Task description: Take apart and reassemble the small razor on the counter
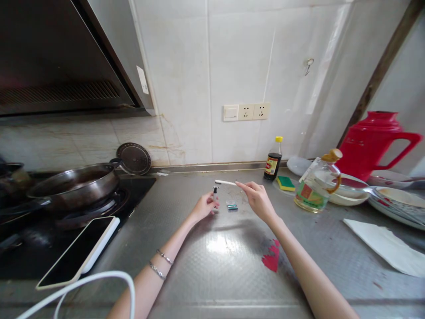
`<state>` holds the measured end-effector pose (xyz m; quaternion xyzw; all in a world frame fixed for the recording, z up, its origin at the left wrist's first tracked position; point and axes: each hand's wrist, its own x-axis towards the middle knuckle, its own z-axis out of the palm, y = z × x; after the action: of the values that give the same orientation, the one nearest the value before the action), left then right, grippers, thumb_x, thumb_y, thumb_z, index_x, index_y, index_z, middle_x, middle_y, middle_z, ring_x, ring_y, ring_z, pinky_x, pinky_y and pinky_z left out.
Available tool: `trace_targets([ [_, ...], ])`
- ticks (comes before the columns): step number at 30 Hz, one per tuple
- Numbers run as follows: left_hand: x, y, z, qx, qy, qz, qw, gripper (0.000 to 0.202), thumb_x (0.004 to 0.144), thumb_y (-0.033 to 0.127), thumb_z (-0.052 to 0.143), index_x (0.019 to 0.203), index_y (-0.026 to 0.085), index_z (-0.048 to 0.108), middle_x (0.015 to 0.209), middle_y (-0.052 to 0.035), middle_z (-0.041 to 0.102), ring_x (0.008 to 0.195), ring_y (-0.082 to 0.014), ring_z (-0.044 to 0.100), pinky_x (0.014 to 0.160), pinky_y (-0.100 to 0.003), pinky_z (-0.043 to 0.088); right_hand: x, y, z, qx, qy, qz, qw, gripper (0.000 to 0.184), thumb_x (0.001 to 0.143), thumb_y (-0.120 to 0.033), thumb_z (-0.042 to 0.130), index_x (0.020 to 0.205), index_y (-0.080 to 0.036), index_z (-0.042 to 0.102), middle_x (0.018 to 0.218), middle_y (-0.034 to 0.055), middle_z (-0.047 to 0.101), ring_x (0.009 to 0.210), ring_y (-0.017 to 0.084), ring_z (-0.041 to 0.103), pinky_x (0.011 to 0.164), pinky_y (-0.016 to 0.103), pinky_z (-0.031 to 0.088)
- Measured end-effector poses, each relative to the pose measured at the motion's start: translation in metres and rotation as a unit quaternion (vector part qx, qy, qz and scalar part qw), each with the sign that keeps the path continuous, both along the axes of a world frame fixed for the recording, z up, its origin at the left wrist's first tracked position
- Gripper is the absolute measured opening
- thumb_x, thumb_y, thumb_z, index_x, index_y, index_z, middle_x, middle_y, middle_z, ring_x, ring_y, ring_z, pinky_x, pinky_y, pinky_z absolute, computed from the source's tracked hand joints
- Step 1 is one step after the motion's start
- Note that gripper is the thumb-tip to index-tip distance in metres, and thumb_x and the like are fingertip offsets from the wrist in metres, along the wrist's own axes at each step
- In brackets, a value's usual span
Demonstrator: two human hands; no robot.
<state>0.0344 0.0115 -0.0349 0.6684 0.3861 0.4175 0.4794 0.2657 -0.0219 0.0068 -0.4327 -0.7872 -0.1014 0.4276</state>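
My left hand point(206, 205) is closed around the grey handle of a small razor point(215, 193), held upright with its dark T-shaped top upward. In my right hand point(256, 197) is a slim white toothbrush point(227, 182), gripped by its far end and pointing left. Its darker brush end hovers just over the top of the razor; I cannot tell whether they touch. On the counter between my hands lies a small teal-and-dark razor cartridge point(232, 207), with a clear plastic piece behind it.
A steel pan point(78, 186) sits on the stove at left, near a phone point(79, 252) with a white cable point(99, 275). To the right stand a soy sauce bottle point(272, 161), sponge point(285, 183), oil jug point(314, 188), red thermos point(368, 144) and dishes. Red scraps point(271, 260) lie in front.
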Motion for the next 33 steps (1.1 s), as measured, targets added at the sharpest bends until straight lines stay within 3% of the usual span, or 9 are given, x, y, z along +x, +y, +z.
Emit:
trace_targets([
  [5, -0.001, 0.001, -0.002, 0.023, 0.022, 0.022, 0.999, 0.024, 0.075, 0.028, 0.057, 0.095, 0.015, 0.054, 0.073, -0.0014, 0.057, 0.065, -0.0125, 0.060, 0.045, -0.016, 0.046, -0.006, -0.003, 0.000, 0.024, -0.014, 0.015, 1.000, 0.042, 0.088, -0.010, 0.038, 0.122, -0.029, 0.056, 0.093, 0.0051, 0.060, 0.083, 0.016, 0.053, 0.080, 0.033, 0.037],
  [9, -0.002, 0.000, 0.000, 0.027, 0.023, 0.032, 0.999, 0.025, 0.075, 0.027, 0.055, 0.097, 0.015, 0.054, 0.072, -0.0011, 0.057, 0.067, -0.0139, 0.061, 0.045, -0.018, 0.047, 0.006, 0.002, 0.000, 0.037, -0.007, 0.024, 0.999, 0.042, 0.088, -0.010, 0.039, 0.119, -0.031, 0.058, 0.093, 0.0048, 0.059, 0.085, 0.017, 0.052, 0.082, 0.034, 0.037],
  [13, -0.001, 0.000, 0.000, 0.027, 0.044, 0.017, 0.999, 0.024, 0.075, 0.024, 0.055, 0.097, 0.015, 0.054, 0.071, -0.0008, 0.055, 0.066, -0.0141, 0.061, 0.044, -0.018, 0.046, 0.013, 0.006, -0.004, 0.049, 0.006, 0.021, 0.999, 0.042, 0.087, -0.010, 0.039, 0.117, -0.032, 0.059, 0.091, 0.0046, 0.058, 0.085, 0.017, 0.052, 0.082, 0.035, 0.037],
  [19, 0.002, -0.004, 0.001, 0.026, 0.062, 0.004, 0.998, 0.020, 0.075, 0.024, 0.053, 0.092, 0.015, 0.054, 0.066, 0.0002, 0.054, 0.061, -0.0133, 0.059, 0.043, -0.018, 0.045, 0.002, 0.003, -0.006, 0.041, -0.005, 0.031, 0.999, 0.042, 0.088, -0.010, 0.039, 0.120, -0.032, 0.057, 0.094, 0.0053, 0.058, 0.088, 0.017, 0.051, 0.084, 0.035, 0.038],
  [25, 0.001, -0.003, 0.001, 0.031, 0.058, 0.008, 0.998, 0.020, 0.074, 0.024, 0.054, 0.092, 0.016, 0.055, 0.069, -0.0003, 0.055, 0.066, -0.0147, 0.061, 0.045, -0.018, 0.045, 0.017, 0.009, -0.007, 0.054, 0.013, 0.019, 0.998, 0.040, 0.088, -0.011, 0.040, 0.115, -0.031, 0.060, 0.091, 0.0050, 0.058, 0.085, 0.017, 0.053, 0.083, 0.036, 0.039],
  [33, 0.000, -0.001, 0.001, 0.054, 0.067, 0.010, 0.996, 0.026, 0.074, 0.025, 0.054, 0.098, 0.016, 0.056, 0.072, -0.0013, 0.057, 0.066, -0.0147, 0.059, 0.044, -0.018, 0.045, 0.008, 0.008, -0.009, 0.058, 0.019, 0.045, 0.997, 0.042, 0.087, -0.011, 0.038, 0.117, -0.032, 0.059, 0.090, 0.0051, 0.059, 0.085, 0.017, 0.054, 0.081, 0.034, 0.043],
])
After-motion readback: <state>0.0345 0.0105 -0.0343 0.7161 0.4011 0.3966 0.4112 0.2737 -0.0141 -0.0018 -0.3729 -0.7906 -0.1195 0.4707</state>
